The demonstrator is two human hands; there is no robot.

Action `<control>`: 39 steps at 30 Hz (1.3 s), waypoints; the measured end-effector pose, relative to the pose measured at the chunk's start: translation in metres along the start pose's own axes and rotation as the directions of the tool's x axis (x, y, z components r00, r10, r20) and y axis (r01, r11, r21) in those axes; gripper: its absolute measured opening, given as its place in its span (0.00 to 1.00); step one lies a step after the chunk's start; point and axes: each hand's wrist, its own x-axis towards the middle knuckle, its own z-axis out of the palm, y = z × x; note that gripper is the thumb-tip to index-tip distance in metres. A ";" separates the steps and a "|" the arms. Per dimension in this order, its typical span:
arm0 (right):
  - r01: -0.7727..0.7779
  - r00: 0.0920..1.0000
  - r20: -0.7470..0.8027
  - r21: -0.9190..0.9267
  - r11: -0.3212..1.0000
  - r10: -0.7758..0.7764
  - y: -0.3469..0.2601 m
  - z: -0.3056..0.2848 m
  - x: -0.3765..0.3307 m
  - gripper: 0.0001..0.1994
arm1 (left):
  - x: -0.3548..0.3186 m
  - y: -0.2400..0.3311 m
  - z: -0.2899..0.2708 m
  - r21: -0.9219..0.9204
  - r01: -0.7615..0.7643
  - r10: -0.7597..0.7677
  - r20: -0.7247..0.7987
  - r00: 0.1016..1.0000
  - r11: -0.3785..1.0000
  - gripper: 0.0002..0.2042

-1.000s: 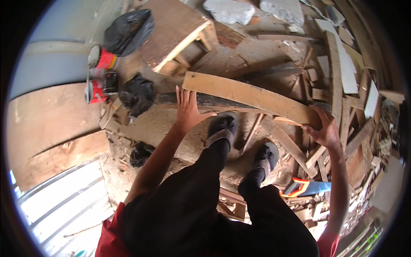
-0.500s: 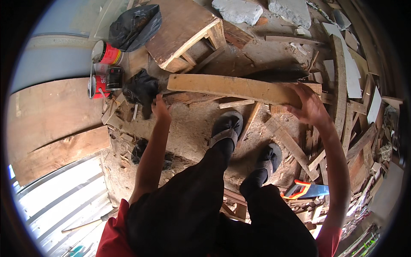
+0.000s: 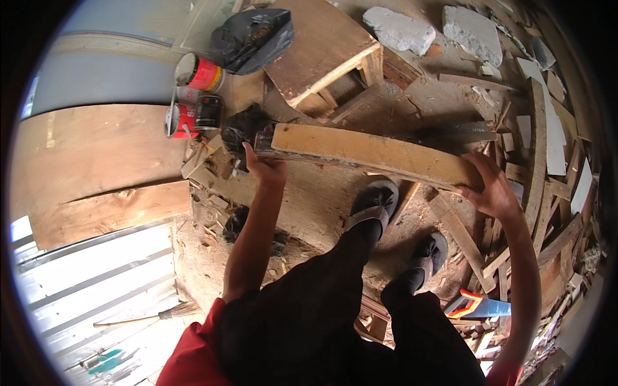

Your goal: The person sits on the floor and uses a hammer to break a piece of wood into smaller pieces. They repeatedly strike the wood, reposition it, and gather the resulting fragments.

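A pale yellow-brown wooden plank (image 3: 373, 151) runs crosswise in front of me, over a darker plank (image 3: 262, 143) whose left end and near edge show beneath it. My left hand (image 3: 265, 168) is closed on the left end of the darker plank, thumb up beside it. Around the right end of the pale plank curls my right hand (image 3: 494, 188), fingers over the far side and thumb at the near edge; whether it also grips the darker plank is hidden. Both planks appear raised above the floor, in front of my feet.
A low wooden stand (image 3: 322, 45) and a black plastic bag (image 3: 252, 40) are at the far side. Paint cans (image 3: 207, 112) stand at the left. Scrap wood (image 3: 463, 238) covers the right, near a handsaw (image 3: 479, 305). Concrete chunks (image 3: 399, 30) lie far back.
My left hand has closed on the darker plank's end, which now lies directly under the pale plank. Both planks have come nearer to me. The view has shifted left.
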 end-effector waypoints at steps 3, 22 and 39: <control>0.039 0.999 -0.028 0.027 0.999 -0.038 -0.014 -0.002 -0.002 0.37 | -0.007 0.015 0.027 0.027 -0.041 0.040 0.016 0.999 0.999 0.28; -0.405 0.881 -0.251 0.039 0.913 0.402 -0.031 -0.044 -0.156 0.47 | -0.214 0.007 0.349 -0.035 0.086 0.008 0.953 0.302 0.996 0.46; -0.038 0.947 -0.312 0.133 0.990 0.078 -0.162 -0.033 -0.169 0.46 | -0.355 0.069 0.365 0.027 -0.122 -0.010 0.990 0.140 0.992 0.39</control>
